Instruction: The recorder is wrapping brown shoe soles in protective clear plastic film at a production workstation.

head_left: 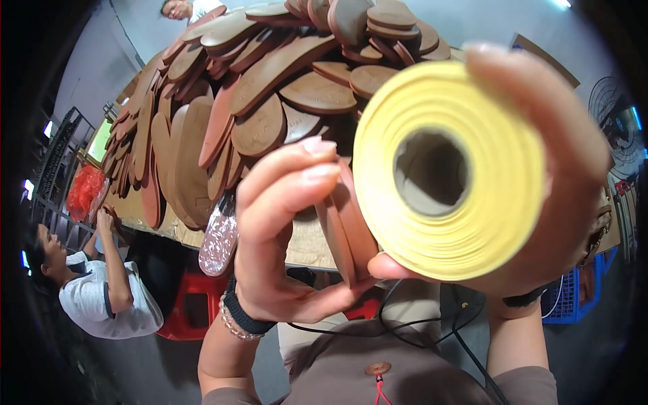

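Observation:
My left hand (270, 236) is closed around a pair of brown shoe soles (344, 226), stacked flat together and seen edge-on. Its fingertips bend over their upper end and the thumb presses from below. Close to the camera, my right hand (563, 128) grips a thick roll of yellowish plastic wrap (506, 169) with a hollow cardboard core. The roll's end faces me and hides part of the soles and most of the right palm. Beside my left wrist, a pair of soles in shiny clear wrap (218, 239) lies at the table's edge.
A high pile of loose brown soles (270, 101) covers the table (310, 250). At left, a co-worker (111, 290) handles something near a red plastic bag (86, 192); another person (185, 9) is behind the pile. A red stool (189, 307) and blue crate (574, 293) stand below. Black cables (405, 331) cross my lap.

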Action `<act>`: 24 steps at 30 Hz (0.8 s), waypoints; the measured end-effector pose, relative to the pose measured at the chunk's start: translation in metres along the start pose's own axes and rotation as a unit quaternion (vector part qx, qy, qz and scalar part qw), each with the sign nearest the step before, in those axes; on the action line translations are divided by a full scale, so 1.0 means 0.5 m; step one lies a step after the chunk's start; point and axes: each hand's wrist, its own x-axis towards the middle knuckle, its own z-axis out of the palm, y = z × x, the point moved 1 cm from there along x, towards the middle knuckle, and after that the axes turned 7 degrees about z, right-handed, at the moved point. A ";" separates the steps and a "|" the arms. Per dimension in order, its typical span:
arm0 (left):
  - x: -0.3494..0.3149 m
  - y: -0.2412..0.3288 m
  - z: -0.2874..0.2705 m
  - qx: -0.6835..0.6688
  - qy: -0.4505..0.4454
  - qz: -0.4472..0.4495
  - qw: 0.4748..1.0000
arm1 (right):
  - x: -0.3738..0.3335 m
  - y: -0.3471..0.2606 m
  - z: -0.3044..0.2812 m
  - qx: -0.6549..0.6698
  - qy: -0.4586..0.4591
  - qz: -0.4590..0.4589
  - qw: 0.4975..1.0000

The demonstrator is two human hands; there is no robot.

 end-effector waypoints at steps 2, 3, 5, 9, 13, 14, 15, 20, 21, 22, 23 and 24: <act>-0.007 -0.015 0.014 -0.018 0.040 0.000 0.999 | 0.014 -0.006 -0.008 -0.043 -0.049 -0.015 0.998; -0.014 -0.017 0.016 -0.017 0.043 -0.013 0.999 | 0.022 -0.011 -0.017 -0.095 -0.099 -0.042 0.990; -0.014 -0.011 0.020 -0.030 0.057 -0.013 0.998 | 0.014 -0.018 -0.011 -0.074 -0.089 -0.014 0.993; -0.011 -0.010 0.040 -0.090 0.088 -0.041 0.991 | 0.021 -0.032 -0.044 -0.090 -0.104 -0.011 0.990; -0.005 0.000 0.037 -0.073 0.075 -0.083 0.991 | 0.025 -0.020 -0.056 -0.051 -0.121 0.012 0.991; -0.005 -0.001 0.037 -0.073 0.075 -0.080 0.991 | 0.018 -0.013 -0.053 -0.033 -0.087 0.014 0.996; -0.004 -0.002 0.036 -0.067 0.071 -0.083 0.992 | 0.014 -0.008 -0.051 -0.013 -0.053 0.016 0.998; -0.005 -0.005 0.052 -0.107 0.068 -0.093 0.988 | 0.037 -0.010 -0.051 -0.125 0.000 -0.029 0.992; -0.004 -0.004 0.053 -0.108 0.067 -0.090 0.988 | 0.039 -0.012 -0.050 -0.128 0.002 -0.030 0.991; -0.003 -0.003 0.055 -0.113 0.070 -0.094 0.987 | 0.041 -0.014 -0.050 -0.128 0.001 -0.027 0.991; -0.006 -0.005 0.055 -0.117 0.074 -0.102 0.985 | 0.042 -0.010 -0.046 -0.124 -0.002 -0.023 0.992; -0.006 -0.005 0.053 -0.116 0.074 -0.103 0.985 | 0.042 -0.005 -0.042 -0.114 -0.008 -0.013 0.993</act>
